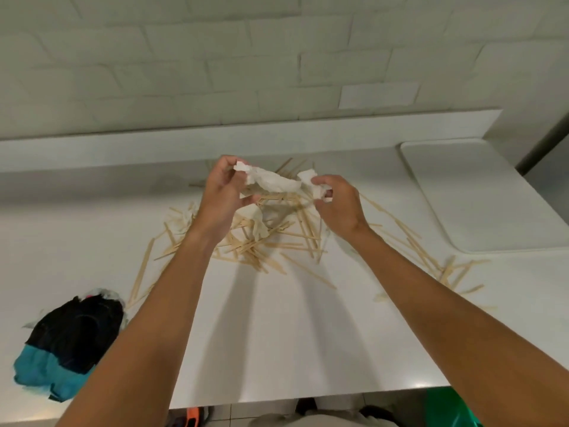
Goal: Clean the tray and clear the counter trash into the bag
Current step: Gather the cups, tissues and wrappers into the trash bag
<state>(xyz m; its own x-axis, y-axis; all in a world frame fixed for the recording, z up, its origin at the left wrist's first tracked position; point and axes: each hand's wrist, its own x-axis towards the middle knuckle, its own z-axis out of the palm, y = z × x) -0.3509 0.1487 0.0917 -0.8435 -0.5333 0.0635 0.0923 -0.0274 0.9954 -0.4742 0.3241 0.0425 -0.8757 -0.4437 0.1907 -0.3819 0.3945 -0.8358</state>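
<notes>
Both of my hands hold one crumpled white paper napkin [274, 181] in the air above the counter. My left hand [220, 195] pinches its left end, my right hand [337, 201] grips its right end. Below them lies a heap of several thin wooden sticks [277, 241] with more crumpled white paper [254, 218] among them. More wooden sticks [455, 272] lie scattered to the right. A white tray [480, 195] sits flat at the counter's far right. A black and teal bag [67, 343] lies on the counter at the near left.
The white counter [277, 334] ends in a raised ledge [246, 140] under a white tiled wall. Its near edge runs along the bottom, with floor and a green object [446, 405] below at the right.
</notes>
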